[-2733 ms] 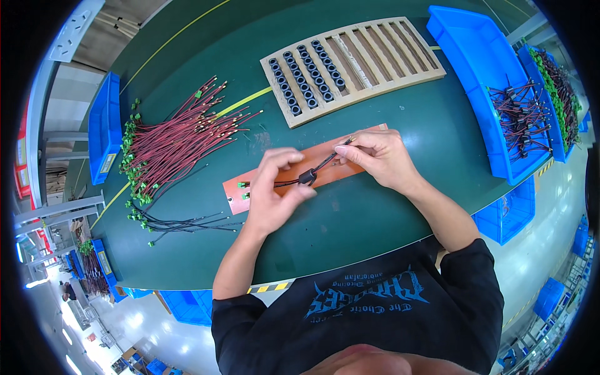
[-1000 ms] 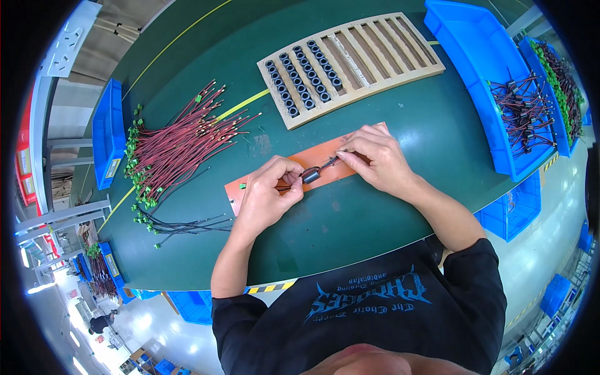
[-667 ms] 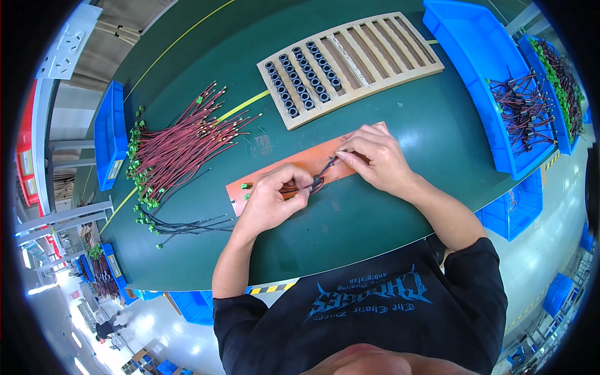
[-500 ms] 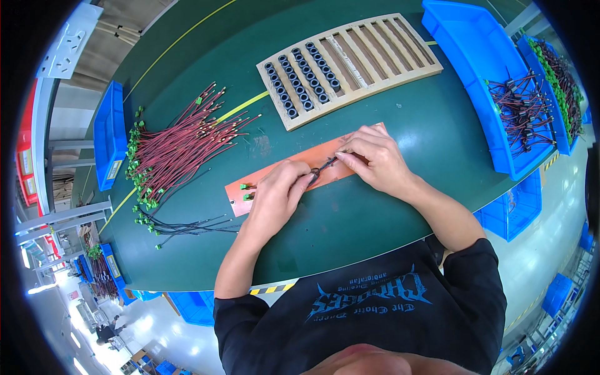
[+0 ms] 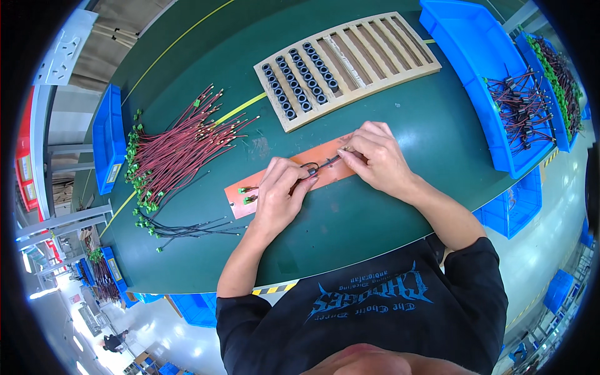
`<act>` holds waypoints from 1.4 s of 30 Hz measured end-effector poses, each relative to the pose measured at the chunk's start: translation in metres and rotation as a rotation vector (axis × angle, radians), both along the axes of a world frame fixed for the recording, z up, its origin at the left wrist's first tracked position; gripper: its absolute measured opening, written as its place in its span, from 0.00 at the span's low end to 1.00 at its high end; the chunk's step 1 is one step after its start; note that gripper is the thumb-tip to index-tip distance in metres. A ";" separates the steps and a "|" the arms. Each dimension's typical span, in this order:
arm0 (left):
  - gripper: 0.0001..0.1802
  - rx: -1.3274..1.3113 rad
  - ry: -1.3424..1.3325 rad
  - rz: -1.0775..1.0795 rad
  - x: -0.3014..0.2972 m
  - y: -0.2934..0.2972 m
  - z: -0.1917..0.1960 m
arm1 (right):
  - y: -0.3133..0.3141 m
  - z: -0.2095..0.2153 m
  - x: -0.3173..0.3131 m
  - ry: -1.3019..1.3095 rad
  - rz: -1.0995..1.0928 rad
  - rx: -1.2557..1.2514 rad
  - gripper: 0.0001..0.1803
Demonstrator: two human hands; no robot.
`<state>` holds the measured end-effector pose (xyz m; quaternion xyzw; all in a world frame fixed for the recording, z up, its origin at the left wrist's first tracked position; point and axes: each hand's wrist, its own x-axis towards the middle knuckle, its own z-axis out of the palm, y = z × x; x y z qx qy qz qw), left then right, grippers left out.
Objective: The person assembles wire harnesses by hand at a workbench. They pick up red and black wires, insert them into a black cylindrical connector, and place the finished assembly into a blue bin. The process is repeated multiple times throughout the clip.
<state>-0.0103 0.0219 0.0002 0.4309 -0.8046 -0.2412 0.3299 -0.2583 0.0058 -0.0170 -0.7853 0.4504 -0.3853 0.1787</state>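
Note:
My left hand pinches a small black ring core between thumb and forefinger, and a loop of dark wire shows at its top. With thumb and fingers pressed together, my right hand grips the far end of the dark wires, which stretch between the hands. Both hands work just over an orange strip board. Two green connectors on short dark red leads poke out left of my left hand, above the board; whether they belong to the held wires is hidden by the palm.
Red wires with green connectors lie heaped at left, black wires below them. A wooden slotted rack partly filled with black ring cores stands beyond the board. Blue bins flank the green table, one holding wired cores.
My left hand's fingers have shifted slightly on the ring core, and more of the wire loop shows. The dark wires look straighter between the hands. My right hand has barely moved.

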 end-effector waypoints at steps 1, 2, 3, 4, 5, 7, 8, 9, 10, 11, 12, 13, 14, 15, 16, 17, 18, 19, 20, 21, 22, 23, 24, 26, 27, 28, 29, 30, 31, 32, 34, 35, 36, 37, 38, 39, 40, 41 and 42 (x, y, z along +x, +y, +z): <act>0.11 0.022 0.008 -0.002 -0.001 -0.001 0.001 | 0.000 0.001 -0.002 0.010 -0.006 0.023 0.07; 0.11 0.043 0.014 -0.004 -0.002 -0.003 0.001 | 0.000 0.002 -0.005 0.020 -0.013 0.045 0.07; 0.11 0.050 0.017 -0.004 -0.002 -0.003 0.001 | -0.001 0.003 -0.006 0.021 -0.013 0.052 0.07; 0.11 0.056 0.020 -0.003 -0.003 -0.004 0.001 | -0.001 0.004 -0.007 0.021 -0.014 0.058 0.07; 0.11 0.065 0.022 -0.004 -0.003 -0.004 0.000 | -0.001 0.004 -0.008 0.021 -0.017 0.067 0.07; 0.11 0.070 0.024 0.000 -0.004 -0.005 0.002 | -0.004 0.003 -0.010 0.022 -0.015 0.069 0.07; 0.11 0.073 0.024 0.002 -0.005 -0.006 0.002 | -0.005 0.002 -0.011 0.022 -0.014 0.071 0.07; 0.11 0.079 0.022 0.001 -0.005 -0.006 0.002 | -0.005 0.002 -0.012 0.018 -0.012 0.081 0.07; 0.11 0.085 0.021 0.001 -0.005 -0.006 0.002 | -0.005 0.002 -0.013 0.014 -0.010 0.090 0.08; 0.11 0.090 0.020 0.001 -0.005 -0.006 0.002 | -0.006 0.002 -0.015 0.010 -0.007 0.099 0.08; 0.11 0.100 0.022 0.003 -0.006 -0.007 0.003 | -0.007 0.003 -0.016 0.008 -0.003 0.090 0.08; 0.11 0.110 0.023 0.005 -0.006 -0.007 0.004 | -0.007 0.003 -0.016 0.005 0.001 0.080 0.08; 0.12 0.120 0.025 0.006 -0.007 -0.008 0.004 | -0.008 0.002 -0.017 0.002 0.004 0.070 0.09; 0.12 0.108 0.021 -0.001 -0.006 -0.008 0.003 | -0.008 0.001 -0.019 0.006 0.002 0.078 0.09; 0.12 0.096 0.018 -0.009 -0.006 -0.009 0.002 | -0.009 0.001 -0.021 0.011 -0.001 0.085 0.10; 0.12 0.084 0.015 -0.015 -0.005 -0.009 0.001 | -0.009 -0.001 -0.022 0.016 -0.004 0.093 0.10; 0.12 0.095 0.017 -0.015 -0.006 -0.009 0.001 | -0.009 -0.001 -0.024 0.014 0.001 0.094 0.10; 0.12 0.107 0.019 -0.014 -0.007 -0.009 0.002 | -0.009 0.000 -0.025 0.011 0.005 0.094 0.11; 0.12 0.118 0.021 -0.013 -0.007 -0.009 0.003 | -0.009 0.000 -0.026 0.009 0.010 0.094 0.11; 0.12 0.114 0.016 -0.011 -0.007 -0.010 0.003 | -0.010 0.000 -0.027 0.004 0.011 0.092 0.11; 0.13 0.111 0.011 -0.009 -0.006 -0.010 0.001 | -0.010 0.000 -0.029 0.000 0.013 0.090 0.10; 0.13 0.109 0.007 -0.008 -0.005 -0.010 -0.001 | -0.011 0.000 -0.030 -0.004 0.014 0.089 0.10; 0.13 0.139 0.021 0.008 -0.005 -0.009 -0.001 | -0.011 0.000 -0.031 -0.005 0.016 0.099 0.10; 0.14 0.198 0.051 0.043 -0.007 -0.007 -0.003 | -0.012 0.000 -0.033 -0.005 0.020 0.117 0.10; 0.14 0.209 0.049 0.053 -0.008 -0.006 -0.002 | -0.012 0.000 -0.034 -0.007 0.027 0.125 0.10; 0.14 0.221 0.046 0.063 -0.008 -0.006 -0.002 | -0.013 0.001 -0.035 -0.008 0.033 0.134 0.11; 0.15 0.232 0.045 0.071 -0.009 -0.006 -0.001 | -0.013 0.001 -0.037 -0.008 0.037 0.142 0.11; 0.14 0.236 0.053 0.079 -0.010 -0.006 0.000 | -0.013 0.001 -0.037 -0.016 0.032 0.151 0.11; 0.14 0.239 0.061 0.087 -0.012 -0.006 0.002 | -0.013 0.001 -0.037 -0.023 0.027 0.160 0.11; 0.14 0.242 0.070 0.095 -0.013 -0.006 0.004 | -0.013 0.002 -0.038 -0.029 0.023 0.168 0.11; 0.13 0.129 -0.018 0.022 -0.012 -0.011 0.010 | -0.013 0.001 -0.040 -0.013 0.034 0.172 0.11; 0.13 0.070 -0.060 -0.016 -0.011 -0.014 0.012 | -0.013 0.001 -0.042 -0.003 0.037 0.171 0.11; 0.13 0.018 -0.108 -0.022 -0.010 -0.015 0.013 | -0.014 0.001 -0.042 -0.014 0.040 0.160 0.11; 0.13 -0.035 -0.156 -0.029 -0.009 -0.016 0.015 | -0.015 0.001 -0.043 -0.024 0.042 0.149 0.11; 0.13 -0.083 -0.207 -0.037 -0.008 -0.015 0.016 | -0.015 0.001 -0.043 -0.039 0.043 0.143 0.10; 0.13 -0.092 -0.217 -0.045 -0.008 -0.016 0.016 | -0.015 0.000 -0.043 -0.040 0.047 0.143 0.10; 0.13 -0.102 -0.226 -0.054 -0.009 -0.016 0.014 | -0.015 0.001 -0.044 -0.042 0.051 0.142 0.09; 0.13 -0.113 -0.239 -0.060 -0.008 -0.016 0.012 | -0.015 0.001 -0.045 -0.047 0.057 0.140 0.09; 0.13 -0.103 -0.220 -0.067 -0.007 -0.016 0.010 | -0.015 0.001 -0.045 -0.056 0.065 0.148 0.08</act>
